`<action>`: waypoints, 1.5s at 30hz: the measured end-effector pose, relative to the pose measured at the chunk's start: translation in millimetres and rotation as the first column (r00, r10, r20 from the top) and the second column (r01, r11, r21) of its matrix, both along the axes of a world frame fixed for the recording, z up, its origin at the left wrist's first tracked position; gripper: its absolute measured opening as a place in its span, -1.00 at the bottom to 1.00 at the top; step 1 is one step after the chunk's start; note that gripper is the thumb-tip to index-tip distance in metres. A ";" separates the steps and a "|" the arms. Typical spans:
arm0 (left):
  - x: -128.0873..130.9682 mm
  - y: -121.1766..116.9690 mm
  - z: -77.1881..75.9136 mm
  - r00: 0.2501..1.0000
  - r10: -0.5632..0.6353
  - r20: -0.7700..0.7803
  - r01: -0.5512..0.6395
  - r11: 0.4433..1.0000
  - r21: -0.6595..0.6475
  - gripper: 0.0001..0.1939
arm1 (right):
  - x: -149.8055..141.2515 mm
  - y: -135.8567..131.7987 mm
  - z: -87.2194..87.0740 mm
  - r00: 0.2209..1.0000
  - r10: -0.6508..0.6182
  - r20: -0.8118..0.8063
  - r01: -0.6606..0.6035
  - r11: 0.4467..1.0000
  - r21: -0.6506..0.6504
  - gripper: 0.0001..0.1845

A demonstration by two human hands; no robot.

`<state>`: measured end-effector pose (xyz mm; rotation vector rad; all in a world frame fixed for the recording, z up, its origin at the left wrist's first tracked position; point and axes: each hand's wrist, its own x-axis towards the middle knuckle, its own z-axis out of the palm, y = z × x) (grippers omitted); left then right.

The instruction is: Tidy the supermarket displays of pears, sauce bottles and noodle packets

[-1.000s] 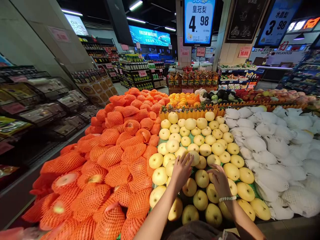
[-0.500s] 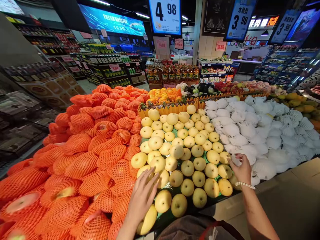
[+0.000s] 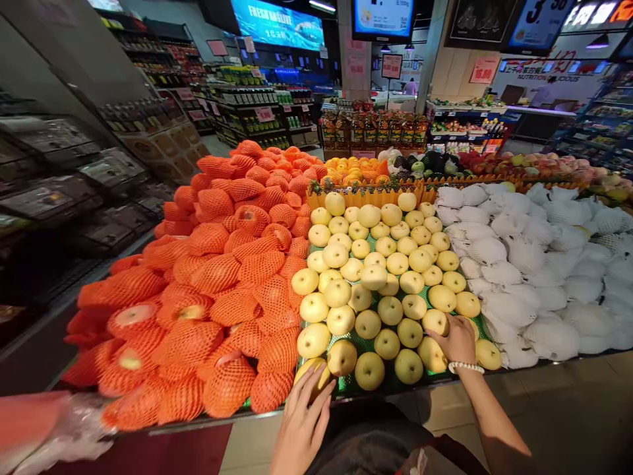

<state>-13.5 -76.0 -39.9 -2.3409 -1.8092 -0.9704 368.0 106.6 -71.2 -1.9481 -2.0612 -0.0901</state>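
A sloping display of loose yellow pears [image 3: 386, 277] fills the middle of the stand. My left hand [image 3: 302, 422] lies with fingers spread over a yellow pear [image 3: 311, 371] at the front left corner of the pile. My right hand [image 3: 457, 340], with a white bead bracelet [image 3: 465, 367] on the wrist, curls its fingers over a pear [image 3: 435, 321] near the front right of the pile. Green matting [image 3: 368, 343] shows between the pears.
Fruit in orange foam nets [image 3: 217, 290] is heaped to the left, fruit in white foam nets [image 3: 534, 264] to the right. A low yellow fence [image 3: 366, 196] backs the pears. Shelves [image 3: 99, 178] line the left aisle. Price screens [image 3: 383, 18] hang overhead.
Both hands drew back down the pile toward its front edge. The left moved to the front left corner pear, the right from the white-netted fruit's edge onto a front right pear.
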 end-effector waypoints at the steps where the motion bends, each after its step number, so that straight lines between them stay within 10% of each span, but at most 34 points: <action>1: -4.1 -4.0 1.7 1.000 0.008 0.002 -0.008 1.000 0.002 -0.56 | 1.0 3.4 -1.0 1.000 0.015 0.011 -0.015 1.000 -0.009 -0.44; 11: -91.6 -29.6 -3.0 1.000 0.003 0.026 -0.002 0.999 -0.047 -0.53 | -17.9 19.4 26.0 0.976 0.024 0.216 -0.002 0.995 -0.100 -0.66; 16: -167.0 -56.9 -9.3 1.000 -0.012 0.027 0.014 0.999 -0.048 -0.52 | -137.4 -53.0 47.3 0.977 0.208 -0.040 -0.208 0.978 0.025 -0.55; 19: -216.8 -77.6 -16.2 0.999 -0.015 0.032 0.016 0.999 -0.040 -0.55 | -224.6 -95.7 32.4 0.924 0.339 -0.176 -0.358 0.929 -0.093 -0.39; 23: -270.9 -97.9 -24.2 0.998 -0.055 0.003 0.055 0.998 -0.022 -0.53 | -290.5 -117.2 0.4 0.971 0.217 -0.098 -0.232 0.952 -0.198 -0.13; 28: -302.1 -105.7 -16.4 0.991 -0.123 -0.045 0.125 0.992 0.029 -0.58 | -303.0 -118.6 -7.8 0.997 0.073 0.036 -0.065 0.983 -0.172 -0.17; 40: -316.6 -109.9 -10.8 0.985 -0.168 -0.032 0.169 0.985 0.020 -0.60 | -288.6 -87.2 24.7 0.959 0.264 0.105 -0.217 0.918 -0.333 -0.13; 45: -304.2 -91.2 -16.3 0.978 -0.207 -0.037 0.206 0.978 -0.014 -0.59 | -294.6 -112.3 27.1 0.986 0.160 0.042 -0.146 0.960 -0.238 -0.09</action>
